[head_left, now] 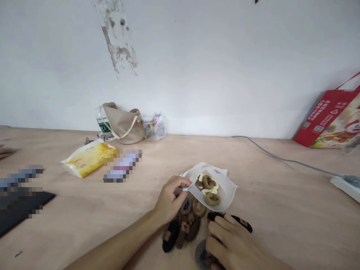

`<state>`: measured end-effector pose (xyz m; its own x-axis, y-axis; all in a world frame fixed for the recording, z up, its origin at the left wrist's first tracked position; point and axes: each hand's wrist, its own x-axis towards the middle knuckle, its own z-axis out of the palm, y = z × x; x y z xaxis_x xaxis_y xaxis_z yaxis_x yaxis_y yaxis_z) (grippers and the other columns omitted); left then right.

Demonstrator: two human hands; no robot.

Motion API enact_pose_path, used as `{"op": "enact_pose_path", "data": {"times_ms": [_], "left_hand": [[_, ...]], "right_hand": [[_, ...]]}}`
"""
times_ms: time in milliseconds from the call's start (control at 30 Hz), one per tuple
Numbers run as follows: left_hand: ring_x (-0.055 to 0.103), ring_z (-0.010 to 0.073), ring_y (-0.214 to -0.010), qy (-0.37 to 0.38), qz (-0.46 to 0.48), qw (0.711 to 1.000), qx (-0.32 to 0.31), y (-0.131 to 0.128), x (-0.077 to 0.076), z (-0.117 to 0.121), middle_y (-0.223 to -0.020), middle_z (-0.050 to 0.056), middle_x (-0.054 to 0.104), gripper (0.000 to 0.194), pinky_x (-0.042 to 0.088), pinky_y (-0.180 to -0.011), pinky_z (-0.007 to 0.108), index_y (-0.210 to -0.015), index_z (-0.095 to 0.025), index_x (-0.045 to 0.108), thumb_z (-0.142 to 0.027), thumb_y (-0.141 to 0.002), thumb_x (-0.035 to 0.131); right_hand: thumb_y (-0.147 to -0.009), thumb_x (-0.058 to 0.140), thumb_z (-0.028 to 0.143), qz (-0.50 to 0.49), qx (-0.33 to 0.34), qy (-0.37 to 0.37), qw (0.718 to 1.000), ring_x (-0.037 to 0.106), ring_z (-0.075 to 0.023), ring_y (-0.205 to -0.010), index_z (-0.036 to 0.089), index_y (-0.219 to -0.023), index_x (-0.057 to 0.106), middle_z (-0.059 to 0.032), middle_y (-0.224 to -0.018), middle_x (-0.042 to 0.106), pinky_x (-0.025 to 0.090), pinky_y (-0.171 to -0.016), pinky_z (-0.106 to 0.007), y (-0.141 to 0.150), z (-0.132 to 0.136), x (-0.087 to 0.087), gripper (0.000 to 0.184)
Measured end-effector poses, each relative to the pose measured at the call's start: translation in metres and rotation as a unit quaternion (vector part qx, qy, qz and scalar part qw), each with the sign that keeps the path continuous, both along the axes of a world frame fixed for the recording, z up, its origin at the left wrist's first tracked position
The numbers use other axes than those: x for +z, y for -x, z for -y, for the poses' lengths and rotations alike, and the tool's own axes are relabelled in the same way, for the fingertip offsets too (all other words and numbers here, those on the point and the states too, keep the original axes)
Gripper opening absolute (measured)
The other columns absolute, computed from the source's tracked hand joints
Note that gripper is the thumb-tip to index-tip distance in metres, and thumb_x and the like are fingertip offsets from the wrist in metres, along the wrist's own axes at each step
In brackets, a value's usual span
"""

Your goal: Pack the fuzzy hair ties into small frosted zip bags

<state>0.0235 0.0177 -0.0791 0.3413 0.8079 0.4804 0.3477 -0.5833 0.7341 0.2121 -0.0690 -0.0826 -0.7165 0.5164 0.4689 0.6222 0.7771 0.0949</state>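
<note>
Okay, on my feed the two hands are apart. The left hand (pixel 168 200) pinches the near edge of a frosted plastic pouch (pixel 226 193), and crocheted hair ties (pixel 209 189) in olive, cream and brown show inside it. Just below the pouch sits a loose pile of brown and black hair ties (pixel 184 227). The right hand (pixel 233 243) rests at the pile's right side, its fingers (pixel 222 225) over a black hair tie (pixel 243 223) and beside a fuzzy grey hair tie (pixel 201 255).

All of this lies on a plywood table (pixel 281 228). Well beyond the pouch and to its left, I see a yellow packet (pixel 88 157) and a beige handbag (pixel 123 125) against a white wall (pixel 197 63). To the pouch's right, a grey cable (pixel 289 161) reaches a white power strip (pixel 347 187), and farther back a red gift bag (pixel 329 120) leans on the wall.
</note>
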Motion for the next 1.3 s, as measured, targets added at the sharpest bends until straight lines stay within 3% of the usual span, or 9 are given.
{"op": "enact_pose_path", "data": {"times_ms": [167, 267, 400, 567, 667, 833, 1067, 1300], "left_hand": [[0.059, 0.0174, -0.086, 0.007, -0.001, 1.000, 0.003, 0.000, 0.000, 0.000, -0.088, 0.003, 0.065, 0.017, 0.046, -0.078, 0.029, -0.078, -0.019, 0.061, -0.008, -0.073, 0.049], [0.059, 0.0173, -0.087, 0.014, -0.002, 1.000, 0.005, -0.001, 0.001, 0.001, -0.088, 0.003, 0.065, 0.017, 0.046, -0.078, 0.029, -0.078, -0.019, 0.061, -0.008, -0.073, 0.049], [0.059, 0.0171, -0.085, 0.014, 0.002, 1.000, 0.004, -0.001, 0.001, 0.001, -0.086, 0.003, 0.065, 0.016, 0.046, -0.077, 0.028, -0.077, -0.019, 0.062, -0.010, -0.073, 0.049], [0.059, 0.0170, -0.084, 0.011, 0.001, 1.000, 0.002, -0.001, 0.002, 0.001, -0.086, 0.002, 0.065, 0.018, 0.046, -0.077, 0.028, -0.078, -0.019, 0.062, -0.008, -0.073, 0.049], [0.059, 0.0169, -0.084, 0.008, -0.001, 1.000, -0.001, 0.000, 0.001, 0.001, -0.086, 0.002, 0.065, 0.019, 0.045, -0.077, 0.028, -0.079, -0.019, 0.062, -0.007, -0.072, 0.048], [0.059, 0.0172, -0.086, 0.009, -0.002, 1.000, -0.001, 0.000, 0.000, 0.000, -0.087, 0.003, 0.065, 0.018, 0.045, -0.077, 0.028, -0.077, -0.019, 0.061, -0.008, -0.072, 0.048], [0.059, 0.0168, -0.085, 0.006, 0.001, 1.000, 0.000, -0.001, 0.001, 0.001, -0.086, 0.002, 0.065, 0.017, 0.045, -0.077, 0.028, -0.077, -0.019, 0.061, -0.008, -0.072, 0.049], [0.059, 0.0165, -0.085, 0.012, -0.004, 1.000, 0.001, -0.001, 0.001, 0.000, -0.086, 0.002, 0.065, 0.017, 0.046, -0.077, 0.028, -0.076, -0.019, 0.061, -0.008, -0.072, 0.049]], "right_hand": [[-0.085, 0.058, 0.028, -0.036, 0.023, -0.014, 0.999, 0.044, -0.0125, -0.059, 0.020, -0.064, 0.046, 0.0036, -0.062, 0.050, 0.027, -0.054, -0.027, 0.000, 0.000, 0.001, 0.026], [-0.085, 0.051, 0.015, -0.078, 0.024, 0.025, 0.996, 0.046, -0.0122, -0.058, 0.020, -0.065, 0.046, 0.0035, -0.063, 0.052, 0.029, -0.055, -0.026, -0.003, 0.000, 0.007, 0.021], [-0.085, 0.044, 0.010, -0.140, -0.045, 0.084, 0.986, 0.050, -0.0137, -0.060, 0.022, -0.076, 0.053, 0.0020, -0.067, 0.057, 0.034, -0.058, -0.026, -0.015, -0.003, 0.019, 0.017], [-0.087, 0.044, 0.013, -0.218, -0.133, 0.059, 0.965, 0.057, -0.0165, -0.069, 0.022, -0.100, 0.056, -0.0020, -0.080, 0.065, 0.041, -0.065, -0.028, -0.025, -0.012, 0.019, 0.020], [-0.087, 0.042, 0.010, -0.206, -0.097, 0.099, 0.969, 0.060, -0.0168, -0.078, 0.023, -0.108, 0.054, -0.0032, -0.091, 0.067, 0.043, -0.072, -0.029, -0.022, -0.011, 0.019, 0.027], [-0.085, 0.041, 0.008, -0.134, -0.024, 0.170, 0.976, 0.057, -0.0151, -0.069, 0.022, -0.090, 0.058, -0.0004, -0.078, 0.065, 0.039, -0.065, -0.028, -0.014, -0.003, 0.024, 0.023], [-0.082, 0.054, 0.017, -0.079, 0.027, 0.130, 0.988, 0.053, -0.0123, -0.066, 0.021, -0.077, 0.054, 0.0037, -0.071, 0.061, 0.034, -0.062, -0.026, -0.008, 0.001, 0.010, 0.007], [-0.088, 0.057, 0.032, -0.057, 0.065, 0.099, 0.991, 0.052, -0.0118, -0.067, 0.022, -0.083, 0.054, 0.0060, -0.072, 0.062, 0.031, -0.062, -0.027, -0.001, 0.001, 0.000, 0.012]]}}
